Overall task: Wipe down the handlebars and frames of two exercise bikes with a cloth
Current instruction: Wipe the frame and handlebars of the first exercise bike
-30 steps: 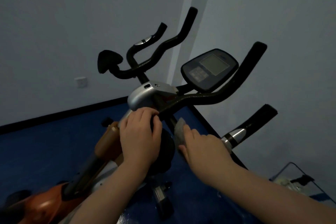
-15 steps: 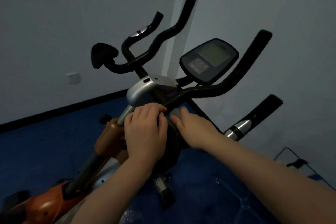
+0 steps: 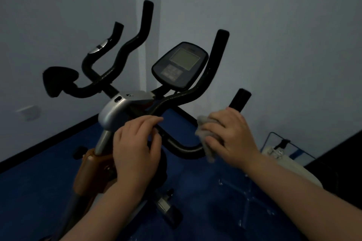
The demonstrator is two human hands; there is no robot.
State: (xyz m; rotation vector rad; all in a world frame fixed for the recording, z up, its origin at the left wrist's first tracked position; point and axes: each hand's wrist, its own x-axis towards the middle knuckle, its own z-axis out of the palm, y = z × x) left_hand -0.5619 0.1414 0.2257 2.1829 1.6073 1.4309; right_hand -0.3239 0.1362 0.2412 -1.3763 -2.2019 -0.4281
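An exercise bike stands in front of me with black handlebars (image 3: pixel 207 84), a silver stem cover (image 3: pixel 115 109) and a dark console (image 3: pixel 180 64) with a grey screen. My right hand (image 3: pixel 231 139) wraps a grey cloth (image 3: pixel 205 137) around the lower right handlebar grip, whose black end (image 3: pixel 240 100) sticks up beyond my fingers. My left hand (image 3: pixel 137 150) rests curled over the black centre part just below the silver cover. An orange frame section (image 3: pixel 92 170) shows below it.
Blue floor mat (image 3: pixel 39 172) runs to grey walls with a black skirting; the room corner lies behind the bike. A wall socket (image 3: pixel 29 112) sits at left. A white object with a dark wire frame (image 3: pixel 284 152) lies at right.
My right hand moved with the cloth from the centre stem out to the right handlebar grip. The left hand stayed on the centre part. My view shifted.
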